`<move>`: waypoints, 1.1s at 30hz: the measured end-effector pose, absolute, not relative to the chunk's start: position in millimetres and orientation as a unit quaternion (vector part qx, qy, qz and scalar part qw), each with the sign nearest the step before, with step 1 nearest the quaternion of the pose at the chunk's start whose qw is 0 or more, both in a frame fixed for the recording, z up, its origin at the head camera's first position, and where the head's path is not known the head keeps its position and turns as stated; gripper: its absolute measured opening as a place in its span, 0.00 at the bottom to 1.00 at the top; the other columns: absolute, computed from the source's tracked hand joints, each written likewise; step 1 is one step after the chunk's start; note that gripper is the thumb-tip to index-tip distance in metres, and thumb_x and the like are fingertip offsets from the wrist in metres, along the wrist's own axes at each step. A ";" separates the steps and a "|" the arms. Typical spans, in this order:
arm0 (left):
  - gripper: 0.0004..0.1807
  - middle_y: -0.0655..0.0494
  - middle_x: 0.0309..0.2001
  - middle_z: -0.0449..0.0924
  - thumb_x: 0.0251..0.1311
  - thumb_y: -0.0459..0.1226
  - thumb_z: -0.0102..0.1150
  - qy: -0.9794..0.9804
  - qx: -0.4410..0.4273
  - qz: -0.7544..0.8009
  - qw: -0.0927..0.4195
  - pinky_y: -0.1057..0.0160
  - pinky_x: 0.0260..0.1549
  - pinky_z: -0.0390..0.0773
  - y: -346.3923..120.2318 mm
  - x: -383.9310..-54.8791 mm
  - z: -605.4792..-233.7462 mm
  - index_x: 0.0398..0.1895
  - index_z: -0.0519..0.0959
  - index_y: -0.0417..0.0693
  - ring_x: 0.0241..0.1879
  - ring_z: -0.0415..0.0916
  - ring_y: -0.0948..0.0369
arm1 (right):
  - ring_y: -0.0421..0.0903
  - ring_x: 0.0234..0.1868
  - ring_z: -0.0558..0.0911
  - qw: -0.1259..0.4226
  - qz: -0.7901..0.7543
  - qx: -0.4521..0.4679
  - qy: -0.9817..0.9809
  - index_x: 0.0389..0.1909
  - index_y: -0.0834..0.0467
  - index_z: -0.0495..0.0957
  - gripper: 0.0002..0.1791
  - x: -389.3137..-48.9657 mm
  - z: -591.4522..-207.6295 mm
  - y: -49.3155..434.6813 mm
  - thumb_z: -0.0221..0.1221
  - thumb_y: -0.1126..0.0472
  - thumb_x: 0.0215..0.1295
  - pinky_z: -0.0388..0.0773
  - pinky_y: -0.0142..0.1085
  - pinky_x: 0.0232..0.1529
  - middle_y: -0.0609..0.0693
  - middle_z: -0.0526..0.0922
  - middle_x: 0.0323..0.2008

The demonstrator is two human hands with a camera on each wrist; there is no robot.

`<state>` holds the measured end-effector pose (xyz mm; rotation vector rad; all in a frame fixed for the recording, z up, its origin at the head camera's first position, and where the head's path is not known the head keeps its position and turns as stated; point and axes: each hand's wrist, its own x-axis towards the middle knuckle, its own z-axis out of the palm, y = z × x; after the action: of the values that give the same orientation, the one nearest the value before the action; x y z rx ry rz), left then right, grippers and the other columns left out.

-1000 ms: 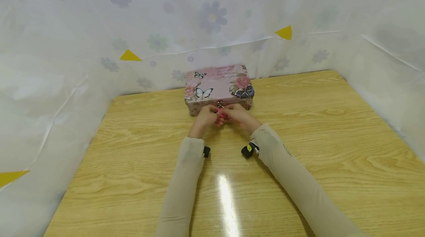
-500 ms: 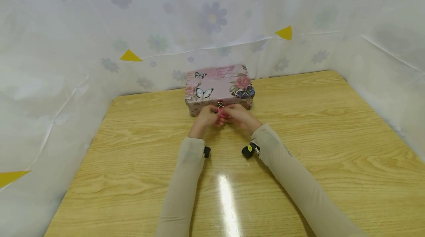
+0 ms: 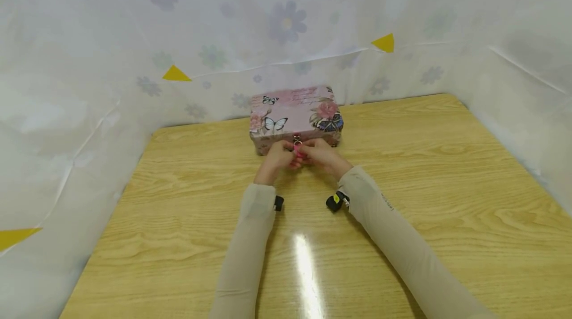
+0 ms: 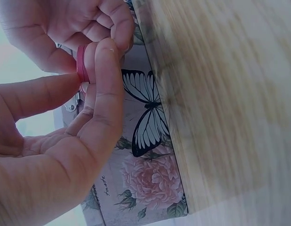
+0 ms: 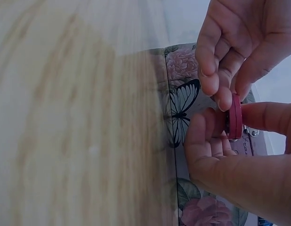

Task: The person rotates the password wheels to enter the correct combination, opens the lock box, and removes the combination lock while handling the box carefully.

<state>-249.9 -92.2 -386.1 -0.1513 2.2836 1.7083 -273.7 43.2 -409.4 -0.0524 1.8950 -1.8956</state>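
A small pinkish-red padlock (image 3: 298,151) with a silver shackle hangs at the metal clasp on the front of a pink box (image 3: 292,110), which is printed with butterflies and roses. The box lid is down. My left hand (image 3: 279,156) pinches the padlock from the left between thumb and fingers. From the other side, my right hand (image 3: 322,154) holds it the same way. In the right wrist view the padlock body (image 5: 235,117) appears edge-on between thumb and fingertips of the right hand (image 5: 244,150). Fingers cover part of the lock in each view.
The box stands near the back edge of a wood-grain table (image 3: 178,220). Behind it hangs a white flower-print curtain (image 3: 241,21) with yellow tape pieces (image 3: 177,74). Black wrist straps (image 3: 335,202) show below the sleeves.
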 end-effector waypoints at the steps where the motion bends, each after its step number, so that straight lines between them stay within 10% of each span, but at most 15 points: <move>1: 0.15 0.35 0.32 0.79 0.62 0.21 0.45 0.792 -0.051 0.592 0.142 0.51 0.40 0.84 -92.3 -250.0 -385.9 0.52 0.67 0.25 0.21 0.76 0.58 | 0.37 0.32 0.78 0.228 -0.686 -0.020 0.691 0.57 0.78 0.66 0.20 -273.8 -409.5 43.2 0.48 0.67 0.72 0.80 0.27 0.38 0.50 0.77 0.32; 11: 0.15 0.26 0.41 0.78 0.67 0.25 0.47 0.782 -0.053 0.602 0.152 0.51 0.42 0.83 -94.0 -250.1 -385.7 0.54 0.67 0.25 0.24 0.77 0.56 | 0.38 0.30 0.78 0.219 -0.688 -0.028 0.691 0.47 0.75 0.72 0.14 -275.3 -410.2 43.7 0.49 0.67 0.70 0.80 0.31 0.42 0.47 0.78 0.29; 33: 0.14 0.39 0.30 0.77 0.66 0.24 0.46 0.776 -0.064 0.608 0.157 0.52 0.41 0.83 -92.3 -248.9 -382.7 0.54 0.66 0.26 0.22 0.75 0.58 | 0.37 0.31 0.77 0.234 -0.677 -0.033 0.697 0.56 0.78 0.68 0.19 -275.1 -410.7 43.0 0.46 0.67 0.72 0.79 0.27 0.38 0.47 0.77 0.30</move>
<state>-248.9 -92.3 -382.7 -0.1826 2.2214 1.7390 -275.1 43.0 -410.7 -0.0907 1.9130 -1.8597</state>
